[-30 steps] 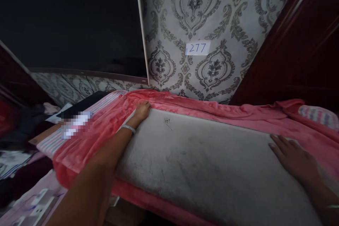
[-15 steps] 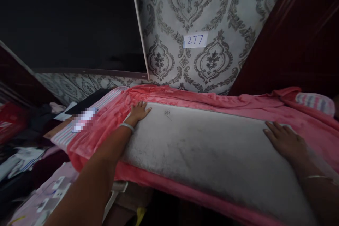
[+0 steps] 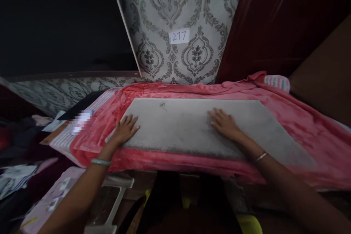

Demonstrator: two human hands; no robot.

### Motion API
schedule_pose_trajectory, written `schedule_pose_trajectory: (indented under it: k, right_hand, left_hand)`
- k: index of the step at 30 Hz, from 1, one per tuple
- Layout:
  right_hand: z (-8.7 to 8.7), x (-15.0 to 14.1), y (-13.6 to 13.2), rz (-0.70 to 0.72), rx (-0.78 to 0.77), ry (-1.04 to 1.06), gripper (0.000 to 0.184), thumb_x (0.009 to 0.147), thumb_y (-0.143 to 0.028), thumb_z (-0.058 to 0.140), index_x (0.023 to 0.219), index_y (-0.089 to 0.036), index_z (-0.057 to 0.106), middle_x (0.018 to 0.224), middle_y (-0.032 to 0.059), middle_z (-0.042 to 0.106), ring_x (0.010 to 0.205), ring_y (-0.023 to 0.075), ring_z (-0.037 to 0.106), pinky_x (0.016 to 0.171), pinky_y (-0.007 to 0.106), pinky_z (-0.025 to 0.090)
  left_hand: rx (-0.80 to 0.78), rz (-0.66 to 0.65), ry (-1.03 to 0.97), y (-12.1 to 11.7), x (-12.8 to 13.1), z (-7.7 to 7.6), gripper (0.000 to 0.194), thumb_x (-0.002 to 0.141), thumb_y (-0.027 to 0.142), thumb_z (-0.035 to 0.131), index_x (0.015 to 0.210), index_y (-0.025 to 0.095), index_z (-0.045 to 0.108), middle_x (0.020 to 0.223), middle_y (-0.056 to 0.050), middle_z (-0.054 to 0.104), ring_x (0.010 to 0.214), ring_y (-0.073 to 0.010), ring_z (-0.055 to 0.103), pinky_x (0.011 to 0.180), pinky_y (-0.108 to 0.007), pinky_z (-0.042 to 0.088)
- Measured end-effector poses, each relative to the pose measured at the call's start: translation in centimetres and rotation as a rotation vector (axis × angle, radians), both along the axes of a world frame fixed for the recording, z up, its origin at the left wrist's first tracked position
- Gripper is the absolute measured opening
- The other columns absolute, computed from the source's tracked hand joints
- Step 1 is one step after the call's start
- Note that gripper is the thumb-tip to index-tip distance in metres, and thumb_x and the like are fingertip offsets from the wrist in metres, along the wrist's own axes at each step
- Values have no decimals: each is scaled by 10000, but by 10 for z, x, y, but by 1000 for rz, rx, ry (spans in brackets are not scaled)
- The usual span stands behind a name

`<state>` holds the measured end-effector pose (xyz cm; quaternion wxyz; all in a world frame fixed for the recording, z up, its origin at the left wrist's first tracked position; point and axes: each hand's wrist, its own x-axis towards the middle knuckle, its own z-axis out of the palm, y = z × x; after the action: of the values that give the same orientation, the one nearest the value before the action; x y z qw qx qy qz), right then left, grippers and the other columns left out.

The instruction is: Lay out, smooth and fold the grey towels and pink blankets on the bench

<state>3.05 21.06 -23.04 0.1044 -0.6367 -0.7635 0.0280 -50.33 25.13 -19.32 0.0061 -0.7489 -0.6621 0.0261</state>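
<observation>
A long grey sheet [image 3: 178, 128], flat and stained, lies over a pink plush blanket [image 3: 290, 120]. Whether it is cloth or a board I cannot tell. Dark smudges run along its near edge, and a small dark mark shows near its far left corner. My left hand [image 3: 125, 130] rests palm down on the sheet's left end, fingers spread. Past the middle of the sheet, my right hand [image 3: 225, 123] also lies on it palm down, fingers apart. Neither hand grips anything.
A large dark screen [image 3: 63, 25] hangs at the back left. Paper marked 277 [image 3: 179, 36] is on the patterned wall [image 3: 170, 65]. Striped fabric [image 3: 64, 142] pokes out at left, near piled clothes [image 3: 19, 175]. A pale frame [image 3: 117, 201] stands below the blanket's front edge.
My right hand has moved left from the sheet's right end towards its middle. My left hand has come nearer along the left end. The view has shifted right, showing my lap.
</observation>
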Motion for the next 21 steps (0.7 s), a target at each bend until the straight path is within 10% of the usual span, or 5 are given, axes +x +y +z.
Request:
schedule_pose_trajectory:
  k: [4,11,16,21]
  right_hand:
    - [-22,-54,-43,196,34,-38,634,1037,-611,334,1624,-371,350,1700,54,292,1564,334,242,1212,635,263]
    - [-17,-54,-51,149,-27,-27,633,1032,-614,358,1611,-359,385,1695,48,302,1577,326,212,1229,625,242]
    - [4,-92,-40,116,-54,-1,648,1043,-588,345,1618,-292,387,1700,121,266,1569,364,222,1194,669,262]
    - [12,-160,-44,299,-35,42,622,1055,-562,358,1633,-332,341,1720,87,216,1586,325,181,1229,632,214]
  left_hand:
    - [-1,87,-14,-12,12,-4,651,1040,500,321,1650,280,269,1742,-90,153,1606,-345,140,1248,-628,222]
    - [13,91,-171,-19,4,6,617,1010,426,439,1584,203,414,1716,-147,246,1582,-353,232,1239,-619,248]
    - [157,374,-802,-33,-20,13,426,775,261,725,1185,148,708,1419,-162,642,1436,-334,482,1211,-453,355]
    - [233,609,-1259,-45,-36,22,238,685,196,750,909,171,673,890,-67,728,1076,-298,676,956,-415,554]
